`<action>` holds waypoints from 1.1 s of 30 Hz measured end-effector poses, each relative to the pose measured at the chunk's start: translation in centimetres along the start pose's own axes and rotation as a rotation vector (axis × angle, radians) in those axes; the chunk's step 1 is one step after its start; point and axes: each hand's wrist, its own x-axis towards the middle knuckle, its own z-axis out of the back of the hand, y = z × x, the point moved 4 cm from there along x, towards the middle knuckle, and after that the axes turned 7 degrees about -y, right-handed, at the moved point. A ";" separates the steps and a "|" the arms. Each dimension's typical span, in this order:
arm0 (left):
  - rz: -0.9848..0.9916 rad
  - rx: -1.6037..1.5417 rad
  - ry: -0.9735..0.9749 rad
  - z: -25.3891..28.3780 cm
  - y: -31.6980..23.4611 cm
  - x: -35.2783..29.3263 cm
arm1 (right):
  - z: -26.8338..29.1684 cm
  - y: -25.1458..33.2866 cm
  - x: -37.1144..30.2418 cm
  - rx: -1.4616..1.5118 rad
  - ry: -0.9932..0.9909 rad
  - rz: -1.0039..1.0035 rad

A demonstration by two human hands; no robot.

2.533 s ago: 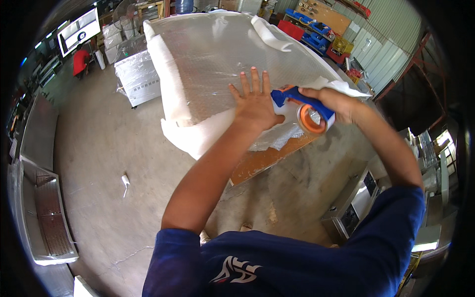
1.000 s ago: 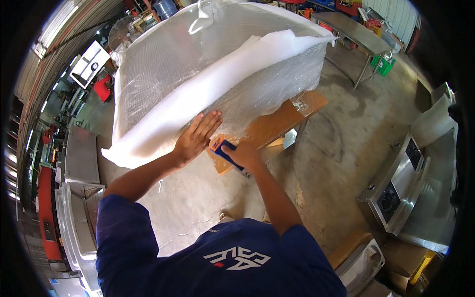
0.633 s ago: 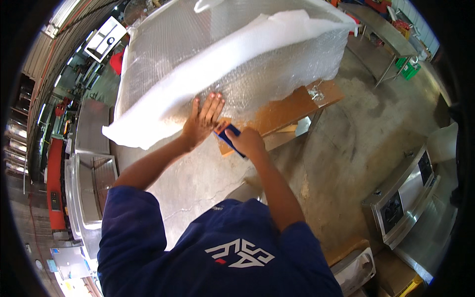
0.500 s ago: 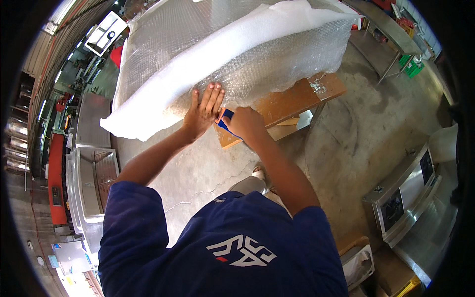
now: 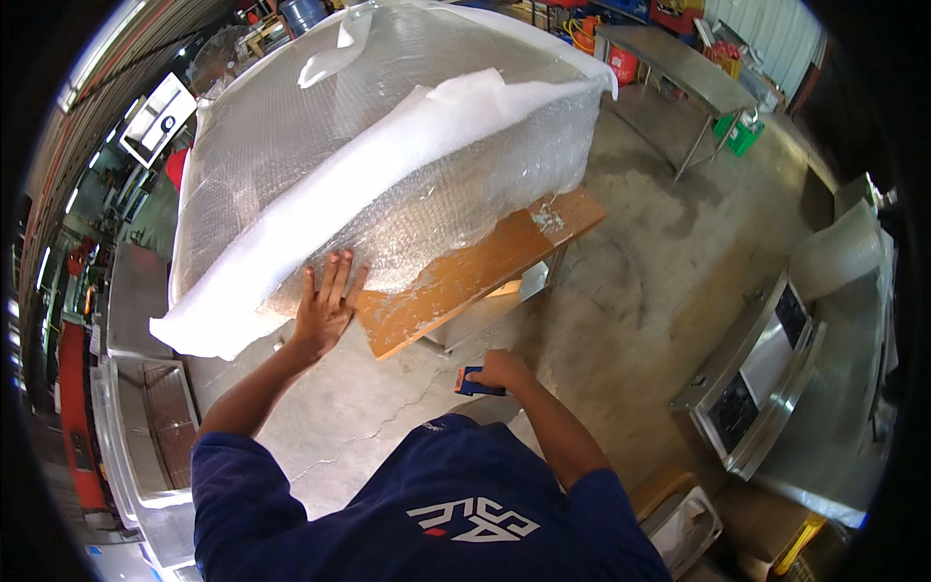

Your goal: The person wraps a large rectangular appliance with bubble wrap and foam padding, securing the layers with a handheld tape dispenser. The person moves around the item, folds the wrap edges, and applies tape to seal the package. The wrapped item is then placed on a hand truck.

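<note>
A large block-shaped item in bubble wrap (image 5: pixel 485 175) stands ahead of me, with a strip of white foam sheet (image 5: pixel 325 184) along its near upper edge. My left hand (image 5: pixel 325 308) lies with spread fingers against the lower near side of the wrap, beside the end of a worn wooden plank (image 5: pixel 465 276) under the load. Closer to my body, my right hand (image 5: pixel 506 369) is closed around a small blue tool with an orange end (image 5: pixel 479 381). Its exact kind is unclear, as the fingers hide part of it. The tool is apart from the wrap.
A metal table (image 5: pixel 674 68) stands at the far right, a green crate (image 5: pixel 739 134) by its legs. Steel equipment (image 5: pixel 756 378) is on my right. At left are a steel cabinet (image 5: pixel 145 301) and a steel basin unit (image 5: pixel 150 427). Concrete floor (image 5: pixel 621 388) lies between.
My right hand has drawn the blue tool back from the wrap toward my body. My left hand stays against the wrap, its fingers more spread. The view has shifted, showing more of the wrapped top.
</note>
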 end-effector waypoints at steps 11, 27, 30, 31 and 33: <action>0.394 -0.244 -0.097 10.6 5.9 20.3 | 19.6 -7.0 2.8 0.064 -0.331 0.036; 0.582 -0.356 -0.164 10.1 3.4 22.6 | 35.4 -5.4 -2.1 0.909 -0.050 0.529; 0.576 -0.410 -0.157 10.9 3.7 22.7 | 44.2 1.8 -3.7 1.178 -0.187 0.514; 0.545 -0.434 -0.099 11.2 4.2 22.6 | 46.3 5.4 -3.6 1.231 -0.193 0.515; 0.457 -0.509 -0.002 11.7 5.6 22.6 | 49.9 12.4 -3.5 1.255 -0.236 0.498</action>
